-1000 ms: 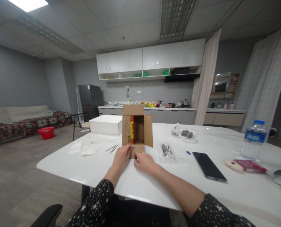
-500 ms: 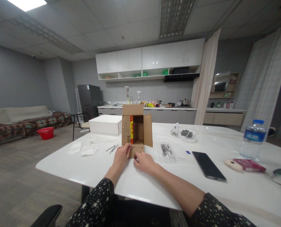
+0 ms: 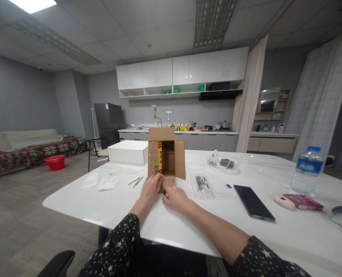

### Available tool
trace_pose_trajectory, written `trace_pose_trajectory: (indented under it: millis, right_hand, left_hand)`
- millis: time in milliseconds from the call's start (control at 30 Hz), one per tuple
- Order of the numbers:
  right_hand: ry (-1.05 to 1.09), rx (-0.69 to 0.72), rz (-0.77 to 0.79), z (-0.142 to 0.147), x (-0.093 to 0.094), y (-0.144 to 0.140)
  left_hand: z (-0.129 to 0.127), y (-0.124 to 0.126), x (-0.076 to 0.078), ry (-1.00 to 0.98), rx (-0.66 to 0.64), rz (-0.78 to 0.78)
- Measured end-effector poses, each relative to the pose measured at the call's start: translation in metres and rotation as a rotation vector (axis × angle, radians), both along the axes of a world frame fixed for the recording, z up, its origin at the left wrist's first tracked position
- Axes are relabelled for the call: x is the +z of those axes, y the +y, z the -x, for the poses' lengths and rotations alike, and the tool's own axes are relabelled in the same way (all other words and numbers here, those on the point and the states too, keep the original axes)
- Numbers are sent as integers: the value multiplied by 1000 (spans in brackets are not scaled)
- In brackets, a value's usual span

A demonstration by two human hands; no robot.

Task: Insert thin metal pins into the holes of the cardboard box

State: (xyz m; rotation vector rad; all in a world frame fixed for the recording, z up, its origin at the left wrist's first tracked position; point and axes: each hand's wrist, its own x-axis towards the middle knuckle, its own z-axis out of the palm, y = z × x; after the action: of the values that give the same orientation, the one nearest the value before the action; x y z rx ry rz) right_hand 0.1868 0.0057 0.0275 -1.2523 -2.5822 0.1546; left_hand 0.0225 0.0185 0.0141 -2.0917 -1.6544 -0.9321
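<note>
A brown cardboard box stands with its opening toward me and its flaps spread. Many small dots and a red and yellow strip mark its left flap. Over the left part of the lower front flap, my left hand is closed, with a tiny pale speck at its fingertips that is too small to name. My right hand has its fingers curled around that flap's near edge. A row of small dots runs across the flap between the hands.
Thin dark rods and white tissues lie left. Behind them is a white box. Rightward are a clear plastic case of small metal pieces, a phone, a maroon box and a water bottle.
My left hand has shifted slightly up and right along the flap, its fingertips now nearer the box opening. My right hand has stayed nearly still.
</note>
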Motion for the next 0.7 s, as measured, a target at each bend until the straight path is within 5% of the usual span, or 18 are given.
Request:
trace_pose_trajectory:
  millis: [700]
  right_hand:
    - [-3,-10,-8,1,1,-1]
  left_hand:
    - [5,7,-10,-112,-25,-34]
